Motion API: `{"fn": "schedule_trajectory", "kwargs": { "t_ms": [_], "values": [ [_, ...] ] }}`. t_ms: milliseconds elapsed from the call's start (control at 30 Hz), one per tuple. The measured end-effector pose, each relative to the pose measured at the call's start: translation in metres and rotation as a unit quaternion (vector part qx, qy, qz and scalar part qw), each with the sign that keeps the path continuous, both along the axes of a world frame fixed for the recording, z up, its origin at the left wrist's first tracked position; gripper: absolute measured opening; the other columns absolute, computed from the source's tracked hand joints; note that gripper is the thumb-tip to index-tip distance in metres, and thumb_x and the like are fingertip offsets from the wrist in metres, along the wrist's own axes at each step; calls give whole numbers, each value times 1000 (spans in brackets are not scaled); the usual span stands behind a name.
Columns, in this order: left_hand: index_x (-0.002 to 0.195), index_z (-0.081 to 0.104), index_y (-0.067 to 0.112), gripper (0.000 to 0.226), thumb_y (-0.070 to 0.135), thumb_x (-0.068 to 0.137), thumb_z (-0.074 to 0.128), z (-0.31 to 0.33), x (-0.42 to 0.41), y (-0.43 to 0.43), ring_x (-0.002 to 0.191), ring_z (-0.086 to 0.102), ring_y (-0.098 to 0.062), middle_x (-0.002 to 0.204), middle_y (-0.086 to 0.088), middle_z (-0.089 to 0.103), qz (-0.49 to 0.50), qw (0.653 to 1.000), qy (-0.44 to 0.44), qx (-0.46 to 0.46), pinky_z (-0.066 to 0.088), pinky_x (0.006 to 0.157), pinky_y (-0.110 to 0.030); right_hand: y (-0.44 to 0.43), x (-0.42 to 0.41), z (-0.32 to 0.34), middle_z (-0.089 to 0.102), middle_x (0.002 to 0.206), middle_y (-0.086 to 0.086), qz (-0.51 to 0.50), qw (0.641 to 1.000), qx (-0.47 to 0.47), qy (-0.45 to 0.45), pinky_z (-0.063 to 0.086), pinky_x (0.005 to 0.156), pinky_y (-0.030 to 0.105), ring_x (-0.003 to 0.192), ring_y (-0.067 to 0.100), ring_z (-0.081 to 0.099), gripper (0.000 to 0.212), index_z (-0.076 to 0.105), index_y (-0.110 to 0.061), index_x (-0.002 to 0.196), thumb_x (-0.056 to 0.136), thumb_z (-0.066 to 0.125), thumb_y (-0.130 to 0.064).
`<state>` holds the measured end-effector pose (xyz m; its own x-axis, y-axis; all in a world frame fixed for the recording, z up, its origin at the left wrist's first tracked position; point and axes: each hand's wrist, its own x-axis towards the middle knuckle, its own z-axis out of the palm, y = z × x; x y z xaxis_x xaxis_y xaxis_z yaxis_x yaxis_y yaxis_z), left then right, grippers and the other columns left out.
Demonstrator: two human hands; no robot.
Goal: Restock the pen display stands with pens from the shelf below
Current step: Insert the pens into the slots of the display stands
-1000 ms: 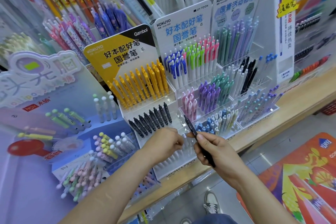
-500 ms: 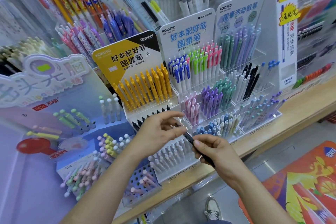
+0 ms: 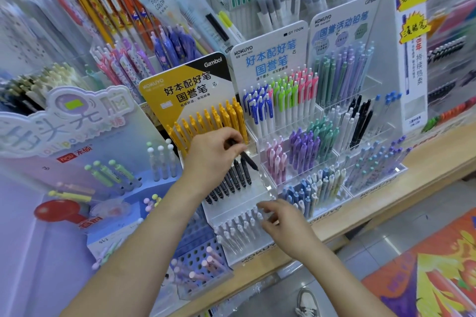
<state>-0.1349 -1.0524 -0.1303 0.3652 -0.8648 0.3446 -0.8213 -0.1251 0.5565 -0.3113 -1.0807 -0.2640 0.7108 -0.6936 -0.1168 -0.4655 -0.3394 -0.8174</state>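
Note:
My left hand (image 3: 212, 154) pinches a black pen (image 3: 246, 157), tip pointing down-right, just above the row of black pens (image 3: 231, 183) in the middle tier of the yellow Gambol stand (image 3: 185, 85). Yellow pens (image 3: 208, 123) fill the tier above, white pens (image 3: 239, 229) the tier below. My right hand (image 3: 280, 221) hovers with loosely spread fingers over the right end of the white pen row and holds nothing.
A white KOKUYO stand (image 3: 270, 54) with blue, green, pink and purple pens sits to the right. A pastel display (image 3: 77, 121) stands at the left. The wooden shelf edge (image 3: 438, 147) runs in front. A perforated blue tray (image 3: 201, 244) lies below.
The black pen has passed from my right hand to my left. My left hand has lifted it up to the black pen row, while my right hand has let go and dropped lower.

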Motion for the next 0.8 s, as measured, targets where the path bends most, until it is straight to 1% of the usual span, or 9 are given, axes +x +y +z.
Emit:
{"fn": "schedule_trajectory", "kwargs": {
  "t_ms": [67, 200, 267, 367, 400, 467, 567, 667, 800],
  "values": [
    [94, 71, 13, 14, 23, 85, 72, -7, 0, -9, 78, 63, -11, 88, 2, 71, -19, 997, -68, 24, 52, 73, -26, 3, 6, -7, 58, 119, -6, 21, 999, -29, 14, 48, 88, 20, 88, 4, 59, 39, 59, -22, 132, 94, 63, -25],
    [99, 70, 11, 17, 25, 89, 67, -16, -2, -20, 85, 63, -15, 93, -1, 71, -43, 990, -116, 69, 49, 75, -26, 2, 10, -13, 63, 113, -3, 9, 999, -49, 17, 46, 87, 18, 87, 8, 58, 32, 66, -19, 125, 93, 65, -22],
    [99, 70, 11, 17, 25, 89, 66, -18, -2, -25, 85, 63, -15, 93, 0, 71, -50, 989, -115, 80, 50, 77, -28, 0, 9, -14, 66, 113, -2, 0, 998, -57, 10, 44, 86, 14, 89, 7, 57, 32, 67, -18, 123, 92, 67, -22],
    [97, 70, 11, 17, 25, 88, 68, -20, 1, -32, 84, 64, -14, 92, 0, 71, -55, 989, -107, 87, 53, 78, -31, 0, 7, -16, 67, 109, 0, -14, 998, -64, -5, 36, 76, 1, 87, 4, 54, 32, 68, -17, 122, 90, 69, -23],
    [97, 70, 12, 17, 26, 88, 68, -21, 2, -33, 85, 64, -13, 93, 0, 72, -57, 988, -105, 94, 53, 79, -32, 1, 7, -17, 67, 108, 0, -15, 998, -68, -7, 35, 75, 0, 87, 4, 54, 33, 68, -17, 122, 90, 69, -23],
    [99, 70, 12, 18, 26, 88, 68, -24, 3, -36, 87, 64, -13, 95, 0, 72, -57, 987, -99, 112, 52, 80, -30, 3, 5, -18, 66, 106, 0, -17, 997, -78, -13, 40, 80, 6, 87, 6, 55, 33, 67, -16, 123, 91, 68, -23],
    [101, 70, 13, 22, 30, 88, 67, -31, 2, -38, 89, 63, -14, 95, 0, 71, -77, 978, -121, 152, 50, 81, -28, 6, 2, -19, 68, 107, 1, -26, 994, -109, -15, 50, 87, 23, 90, 14, 63, 31, 68, -17, 122, 92, 66, -23],
    [102, 70, 20, 25, 39, 86, 66, -40, 2, -41, 88, 54, -17, 89, 0, 65, -83, 962, -194, 172, 50, 80, -35, 9, 1, -17, 71, 103, 2, -30, 989, -144, -10, 50, 80, 26, 88, 18, 66, 28, 69, -17, 119, 93, 64, -26],
    [107, 69, 23, 29, 41, 85, 66, -45, 3, -44, 86, 46, -16, 87, 1, 52, -58, 962, -211, 164, 42, 78, -30, 7, 2, -16, 71, 97, 2, -32, 989, -145, -9, 47, 74, 24, 85, 17, 64, 27, 70, -15, 117, 93, 65, -24]
  ]
}}
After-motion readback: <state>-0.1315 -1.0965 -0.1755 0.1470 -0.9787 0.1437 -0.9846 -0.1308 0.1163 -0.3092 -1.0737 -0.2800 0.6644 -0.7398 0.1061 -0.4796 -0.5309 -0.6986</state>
